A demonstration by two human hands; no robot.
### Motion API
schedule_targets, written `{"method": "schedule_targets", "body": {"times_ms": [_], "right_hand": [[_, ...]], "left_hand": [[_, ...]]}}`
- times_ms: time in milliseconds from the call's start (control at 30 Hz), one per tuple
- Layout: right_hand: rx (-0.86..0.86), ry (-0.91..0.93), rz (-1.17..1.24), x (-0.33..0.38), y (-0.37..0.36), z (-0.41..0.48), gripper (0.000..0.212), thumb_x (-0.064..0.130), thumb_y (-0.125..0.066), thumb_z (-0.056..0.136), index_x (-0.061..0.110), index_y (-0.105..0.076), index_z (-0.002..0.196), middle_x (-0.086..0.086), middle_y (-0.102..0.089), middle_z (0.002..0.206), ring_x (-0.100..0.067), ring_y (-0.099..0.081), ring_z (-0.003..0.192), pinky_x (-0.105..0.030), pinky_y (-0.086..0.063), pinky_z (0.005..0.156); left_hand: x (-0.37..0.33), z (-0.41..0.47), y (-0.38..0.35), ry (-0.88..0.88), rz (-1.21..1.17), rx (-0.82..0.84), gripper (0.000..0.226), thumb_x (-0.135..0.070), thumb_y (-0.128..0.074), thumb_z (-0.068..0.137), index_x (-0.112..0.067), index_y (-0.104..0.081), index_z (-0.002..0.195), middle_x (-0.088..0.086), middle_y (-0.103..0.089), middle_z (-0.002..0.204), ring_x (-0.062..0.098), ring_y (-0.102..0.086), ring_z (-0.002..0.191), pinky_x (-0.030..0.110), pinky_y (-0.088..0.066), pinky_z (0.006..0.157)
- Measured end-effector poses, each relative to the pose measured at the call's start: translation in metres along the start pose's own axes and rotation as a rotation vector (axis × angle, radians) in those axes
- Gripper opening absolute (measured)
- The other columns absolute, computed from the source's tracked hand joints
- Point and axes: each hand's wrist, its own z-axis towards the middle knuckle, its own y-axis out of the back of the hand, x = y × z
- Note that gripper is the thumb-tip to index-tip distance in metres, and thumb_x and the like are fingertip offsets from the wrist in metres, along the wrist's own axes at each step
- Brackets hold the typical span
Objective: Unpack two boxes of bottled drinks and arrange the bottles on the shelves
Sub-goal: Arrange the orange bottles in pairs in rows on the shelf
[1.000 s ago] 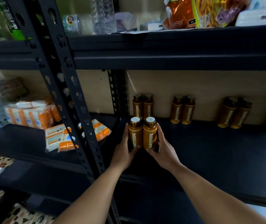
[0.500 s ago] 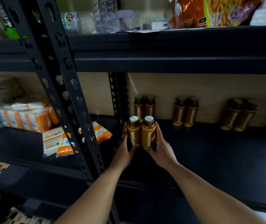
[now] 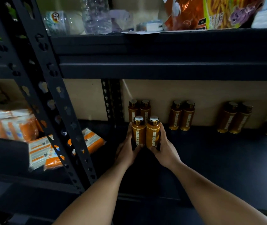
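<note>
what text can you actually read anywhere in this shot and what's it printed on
"OATSIDE", vertical, on the left bottle, gripped by the left hand
"OATSIDE", vertical, on the right bottle, gripped by the right hand
"OATSIDE", vertical, on each of the middle back pair
Too blurred to read: far-right pair, orange packs, snack bag, water bottle label

Dim, underexposed view: deep shadow under the shelf, wide-angle bending at edges, soft blur on the left.
</note>
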Motion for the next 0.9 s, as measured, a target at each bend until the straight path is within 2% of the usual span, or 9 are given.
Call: {"method": "schedule_targets", "body": {"times_ms": [133, 233, 333, 600, 767, 900], "right_hand": [[0.002, -0.014, -0.004, -0.006, 0.005, 0.005, 0.117, 0.03, -0.073, 0.093, 0.064, 0.025, 0.147, 0.006, -0.046, 0.157, -0.022, -0.056, 0.132, -0.051, -0.05, 0.105], [-0.016, -0.029, 0.004, -0.009, 0.005, 0.006, 0.116, 0.035, -0.072, 0.094, 0.065, 0.028, 0.144, 0.006, -0.043, 0.159, -0.021, -0.053, 0.136, -0.049, -0.049, 0.107], [-0.053, -0.038, 0.024, -0.012, 0.003, 0.005, 0.114, 0.038, -0.072, 0.093, 0.066, 0.026, 0.145, 0.005, -0.038, 0.162, -0.019, -0.048, 0.141, -0.05, -0.046, 0.111], [-0.064, -0.028, 0.013, -0.014, 0.0, 0.005, 0.111, 0.037, -0.072, 0.094, 0.066, 0.022, 0.147, 0.004, -0.041, 0.161, -0.02, -0.048, 0.141, -0.051, -0.046, 0.112], [-0.058, -0.03, 0.012, -0.013, 0.001, 0.004, 0.111, 0.035, -0.072, 0.095, 0.067, 0.022, 0.145, 0.006, -0.039, 0.162, -0.02, -0.048, 0.141, -0.05, -0.045, 0.113], [-0.053, -0.035, 0.023, -0.012, 0.001, 0.004, 0.11, 0.036, -0.072, 0.094, 0.065, 0.019, 0.149, 0.006, -0.039, 0.161, -0.02, -0.048, 0.141, -0.051, -0.045, 0.113]], "left_hand": [[-0.005, 0.011, -0.004, -0.014, 0.004, 0.028, 0.097, -0.044, -0.063, 0.097, -0.052, 0.014, 0.154, -0.007, -0.018, 0.168, 0.026, -0.027, 0.151, 0.053, -0.026, 0.118], [-0.007, 0.014, -0.006, -0.015, 0.003, 0.035, 0.095, -0.043, -0.063, 0.097, -0.053, 0.013, 0.152, -0.006, -0.024, 0.166, 0.025, -0.03, 0.149, 0.05, -0.028, 0.117], [-0.006, 0.013, -0.008, -0.036, 0.013, 0.035, 0.095, -0.043, -0.064, 0.097, -0.056, 0.017, 0.146, -0.006, -0.022, 0.167, 0.025, -0.029, 0.15, 0.048, -0.028, 0.117], [-0.005, 0.01, -0.008, -0.055, 0.042, 0.015, 0.099, -0.042, -0.064, 0.097, -0.058, 0.022, 0.144, -0.007, -0.021, 0.167, 0.027, -0.032, 0.149, 0.049, -0.03, 0.116], [-0.004, 0.01, -0.007, -0.027, 0.039, 0.022, 0.104, -0.043, -0.066, 0.096, -0.058, 0.025, 0.144, -0.007, -0.013, 0.169, 0.03, -0.03, 0.149, 0.054, -0.028, 0.116], [-0.006, 0.01, -0.007, -0.023, 0.046, 0.04, 0.098, -0.043, -0.064, 0.097, -0.056, 0.02, 0.145, -0.006, -0.019, 0.168, 0.028, -0.032, 0.148, 0.051, -0.03, 0.115]]}}
